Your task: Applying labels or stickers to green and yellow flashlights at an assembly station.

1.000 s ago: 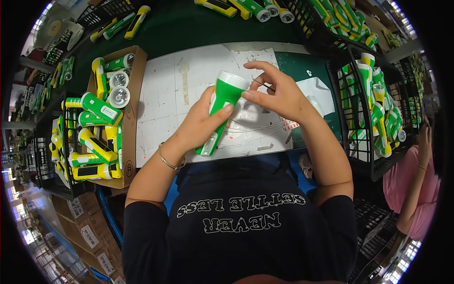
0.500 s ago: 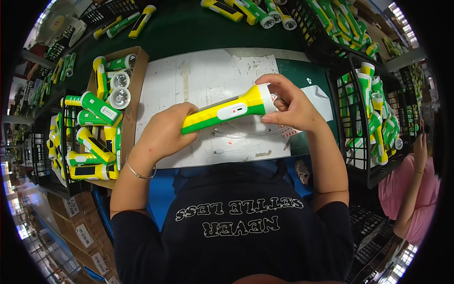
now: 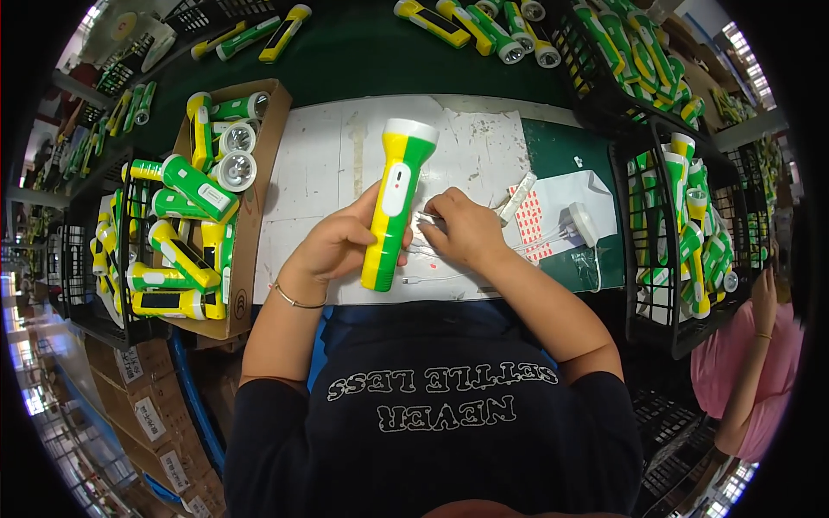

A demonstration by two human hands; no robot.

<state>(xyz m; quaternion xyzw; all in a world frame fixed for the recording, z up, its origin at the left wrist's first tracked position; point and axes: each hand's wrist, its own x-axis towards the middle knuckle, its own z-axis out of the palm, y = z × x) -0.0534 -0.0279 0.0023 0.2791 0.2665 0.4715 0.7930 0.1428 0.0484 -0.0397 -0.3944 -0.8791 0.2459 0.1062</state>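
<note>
On the left of the green bench point(image 3: 345, 69) I can see an open cardboard box point(image 3: 269, 142) beside a black basket point(image 3: 129, 335), with brown cartons point(image 3: 164, 399) lower down. Over on the right, a co-worker point(image 3: 710, 371) in pink is near a black crate point(image 3: 672, 335).

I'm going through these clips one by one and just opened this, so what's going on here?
A person's left hand holds a green-and-yellow flashlight, its white head farthest from their body. The right hand is curled by white cables on the white work surface; whether it grips one is hard to tell. More flashlights fill a cardboard box at left and a black basket at right.
</note>
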